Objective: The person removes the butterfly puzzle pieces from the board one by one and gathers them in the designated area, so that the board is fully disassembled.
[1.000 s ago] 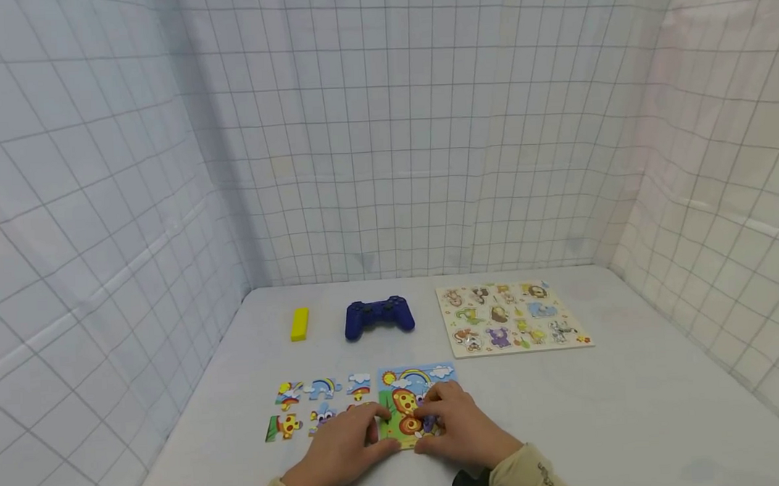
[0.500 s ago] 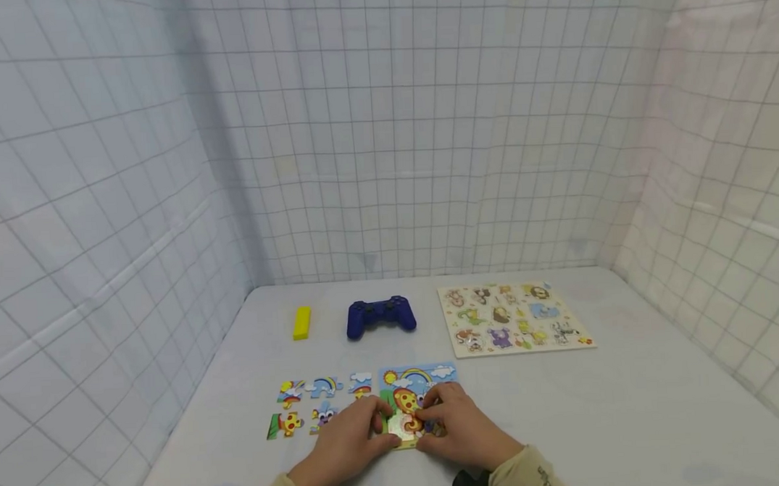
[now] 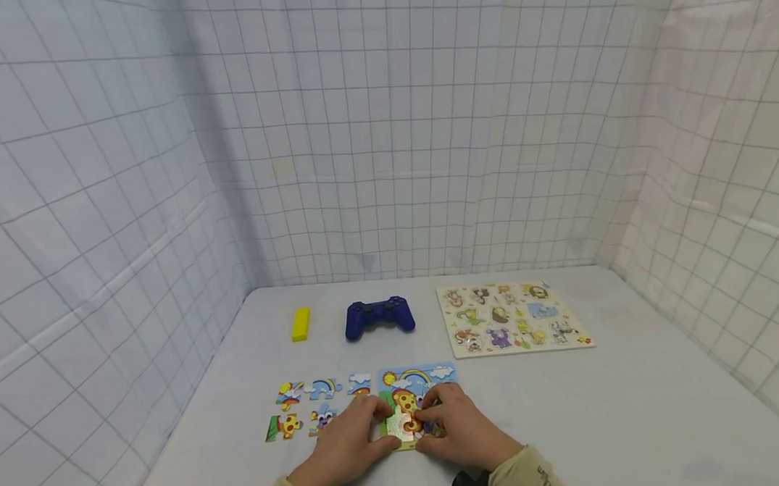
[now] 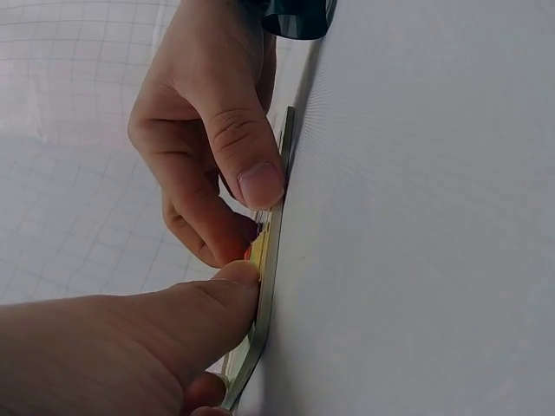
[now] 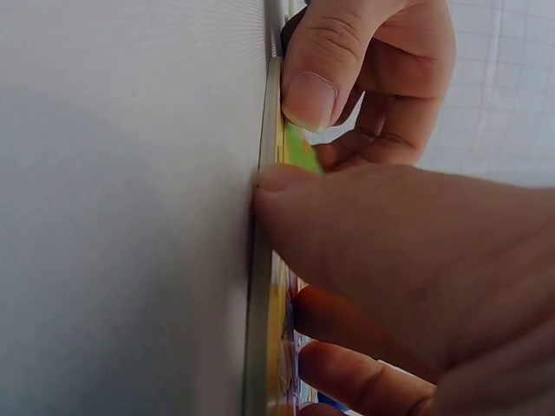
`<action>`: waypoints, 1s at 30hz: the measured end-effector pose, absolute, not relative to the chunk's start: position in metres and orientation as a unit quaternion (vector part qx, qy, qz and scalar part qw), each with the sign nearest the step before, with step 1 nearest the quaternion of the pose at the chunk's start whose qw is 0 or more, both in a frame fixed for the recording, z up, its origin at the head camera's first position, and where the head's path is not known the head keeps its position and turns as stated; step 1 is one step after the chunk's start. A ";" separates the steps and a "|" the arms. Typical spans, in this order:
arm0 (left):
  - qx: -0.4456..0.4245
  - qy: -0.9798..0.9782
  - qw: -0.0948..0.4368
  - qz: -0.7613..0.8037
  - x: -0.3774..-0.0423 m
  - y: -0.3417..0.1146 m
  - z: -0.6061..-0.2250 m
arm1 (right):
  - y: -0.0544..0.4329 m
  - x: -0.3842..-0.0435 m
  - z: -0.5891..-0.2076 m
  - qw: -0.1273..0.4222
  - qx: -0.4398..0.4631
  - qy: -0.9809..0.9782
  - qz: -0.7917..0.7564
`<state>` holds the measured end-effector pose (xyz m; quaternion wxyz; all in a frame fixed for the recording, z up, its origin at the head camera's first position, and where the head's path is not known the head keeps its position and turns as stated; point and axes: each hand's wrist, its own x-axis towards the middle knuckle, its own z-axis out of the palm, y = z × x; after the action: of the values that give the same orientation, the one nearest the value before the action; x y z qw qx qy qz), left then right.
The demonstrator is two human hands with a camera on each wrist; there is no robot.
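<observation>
A small jigsaw puzzle point(image 3: 428, 374) with a sun and rainbow picture lies in its shallow board between my two hands. At its lower left, my left hand point(image 3: 349, 437) pinches a puzzle piece point(image 3: 399, 425), which shines with glare. In the right wrist view this green piece point(image 5: 303, 149) stands tilted up from the board. My right hand point(image 3: 459, 428) grips the board's right part, thumb at the front edge and curled fingers on the picture. Its index fingertip point(image 4: 234, 249) is right by the piece in the left wrist view.
Several loose puzzle pieces point(image 3: 284, 427) lie left of the board, some behind my left hand. Further back are a yellow block point(image 3: 300, 324), a blue game controller point(image 3: 380, 316) and an animal puzzle board point(image 3: 513, 317). A dark object point(image 3: 468, 484) sits by my right sleeve.
The pinched puzzle piece now reflects bright glare, with its tilt changed since a second ago. My left fingers shifted slightly; my right hand stays nearly still.
</observation>
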<state>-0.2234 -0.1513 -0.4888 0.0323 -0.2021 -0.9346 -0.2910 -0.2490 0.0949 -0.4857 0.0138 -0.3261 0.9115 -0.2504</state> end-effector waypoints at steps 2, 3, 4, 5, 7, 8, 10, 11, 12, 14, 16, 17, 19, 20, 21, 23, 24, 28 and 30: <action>-0.206 -0.932 0.040 -0.296 -0.224 -0.152 -0.490 | 0.094 -0.250 -0.487 0.016 -0.326 0.911 -0.251; -0.208 -0.930 0.042 -0.300 -0.224 -0.152 -0.491 | 0.094 -0.250 -0.487 0.017 -0.326 0.911 -0.251; -0.209 -0.928 0.042 -0.305 -0.225 -0.153 -0.491 | 0.094 -0.250 -0.488 0.019 -0.325 0.911 -0.252; -0.211 -0.926 0.042 -0.310 -0.226 -0.153 -0.492 | 0.094 -0.250 -0.488 0.020 -0.325 0.911 -0.253; -0.211 -0.922 0.040 -0.321 -0.228 -0.153 -0.493 | 0.094 -0.250 -0.487 0.022 -0.324 0.911 -0.253; -0.208 -0.921 0.038 -0.328 -0.229 -0.153 -0.494 | 0.094 -0.250 -0.487 0.022 -0.324 0.911 -0.254; -0.195 -0.918 0.029 -0.344 -0.231 -0.152 -0.495 | 0.094 -0.250 -0.486 0.021 -0.323 0.911 -0.255; -0.186 -0.917 0.024 -0.353 -0.232 -0.152 -0.495 | 0.093 -0.250 -0.486 0.021 -0.322 0.911 -0.255; -0.174 -0.915 0.019 -0.363 -0.232 -0.151 -0.495 | 0.093 -0.250 -0.486 0.021 -0.322 0.912 -0.255; -0.154 -0.911 0.007 -0.382 -0.233 -0.150 -0.495 | 0.093 -0.249 -0.485 0.020 -0.321 0.912 -0.256; -0.139 -0.905 0.000 -0.402 -0.234 -0.150 -0.495 | 0.094 -0.249 -0.485 0.022 -0.321 0.911 -0.257; -0.134 -0.901 -0.003 -0.413 -0.235 -0.150 -0.495 | 0.094 -0.249 -0.485 0.023 -0.321 0.911 -0.258; -0.129 -0.895 -0.003 -0.428 -0.237 -0.150 -0.496 | 0.094 -0.249 -0.485 0.024 -0.322 0.910 -0.262; -0.129 -0.891 -0.002 -0.435 -0.237 -0.151 -0.496 | 0.094 -0.249 -0.485 0.025 -0.321 0.910 -0.263; -0.130 -0.886 -0.001 -0.446 -0.238 -0.151 -0.496 | 0.094 -0.249 -0.485 0.026 -0.320 0.910 -0.264; -0.132 -0.875 -0.005 -0.466 -0.238 -0.154 -0.496 | 0.094 -0.250 -0.485 0.028 -0.318 0.910 -0.265; -0.133 -0.868 -0.010 -0.478 -0.238 -0.155 -0.495 | 0.094 -0.250 -0.486 0.029 -0.316 0.911 -0.265; -0.134 -0.841 -0.048 -0.522 -0.234 -0.171 -0.486 | 0.094 -0.249 -0.486 0.029 -0.315 0.912 -0.261; -0.127 -0.835 -0.058 -0.532 -0.229 -0.184 -0.478 | 0.094 -0.248 -0.486 0.024 -0.319 0.912 -0.258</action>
<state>-0.2290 -0.1842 -0.4784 -0.0583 -0.1274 -0.8353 -0.5316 -0.2482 0.0943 -0.4857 0.0238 -0.3186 0.9117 -0.2583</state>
